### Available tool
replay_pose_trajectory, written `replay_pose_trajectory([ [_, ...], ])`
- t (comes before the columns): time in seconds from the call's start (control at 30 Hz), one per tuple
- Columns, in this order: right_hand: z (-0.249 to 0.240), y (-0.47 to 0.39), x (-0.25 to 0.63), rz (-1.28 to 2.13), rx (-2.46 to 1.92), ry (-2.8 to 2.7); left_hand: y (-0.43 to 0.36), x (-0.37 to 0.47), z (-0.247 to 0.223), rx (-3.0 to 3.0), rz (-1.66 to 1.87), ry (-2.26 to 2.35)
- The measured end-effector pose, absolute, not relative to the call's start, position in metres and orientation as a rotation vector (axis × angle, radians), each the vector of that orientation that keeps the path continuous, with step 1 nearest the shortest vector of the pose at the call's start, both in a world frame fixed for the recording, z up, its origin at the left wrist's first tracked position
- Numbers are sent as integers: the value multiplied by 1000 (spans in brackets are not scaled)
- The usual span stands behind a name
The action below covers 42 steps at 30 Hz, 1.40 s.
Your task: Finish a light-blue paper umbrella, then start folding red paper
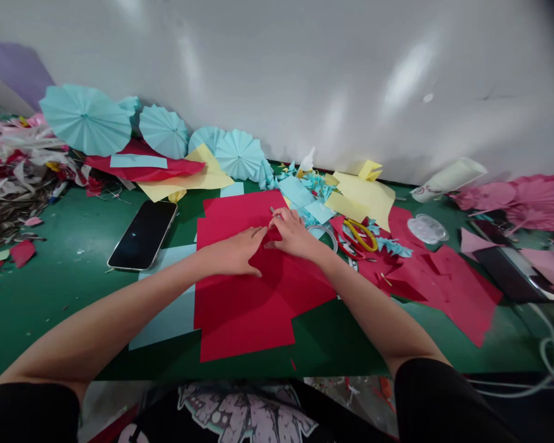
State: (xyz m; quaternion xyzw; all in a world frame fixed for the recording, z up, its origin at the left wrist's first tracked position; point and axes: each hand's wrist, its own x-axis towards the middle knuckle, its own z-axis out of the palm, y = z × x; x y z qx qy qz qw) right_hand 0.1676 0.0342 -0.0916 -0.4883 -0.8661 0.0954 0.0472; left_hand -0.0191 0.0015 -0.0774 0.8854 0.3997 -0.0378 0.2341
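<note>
Near the middle of the green table (74, 301), both hands are at work on overlapping red paper sheets (244, 307), which lie partly over a light blue sheet (166, 317). The left hand (237, 253) rests palm down on the red paper, thumb spread away from the fingers. Close beside it, the right hand (296, 237) bends its fingers inward over the paper, thumb near the fingertips; whether it pinches an edge or only presses cannot be told. The step in hand looks like close fingertip handling of the paper, with the left hand steadying it. Any further move there calls for light, flat pressure, as the sheets seem loose enough to slide over one another. A phone (143, 237) lies to the left, and yellow-handled scissors (368, 239) lie beyond the right hand.
</note>
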Motion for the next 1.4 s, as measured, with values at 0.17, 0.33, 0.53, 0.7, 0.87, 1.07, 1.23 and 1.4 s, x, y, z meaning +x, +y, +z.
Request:
replay_pose_trajectory([
  [0.17,-95,39,166,392,-1422,-2598,17,-33,-74,2624,-80,1281],
  [0.33,-93,36,161,562,-1360,-2556,29,-42,-69,2551,-113,1233],
  [0.53,-82,31,159,711,-1314,-2326,29,-48,-65,2574,16,1229],
  [0.7,-61,29,162,534,-1308,-2124,30,-51,-52,2654,280,1295],
  [0.87,-32,8,165,92,-1089,-1962,12,-47,-22,2822,871,1580],
  [1.07,-11,-22,168,-310,-790,-1845,-33,-48,19,2998,1268,1663],
  [1.23,-27,-38,177,-357,-592,-2050,-46,-54,23,3079,337,1437],
  [1.4,-70,-59,188,-172,-456,-2462,-52,-51,10,2782,-250,1014],
])
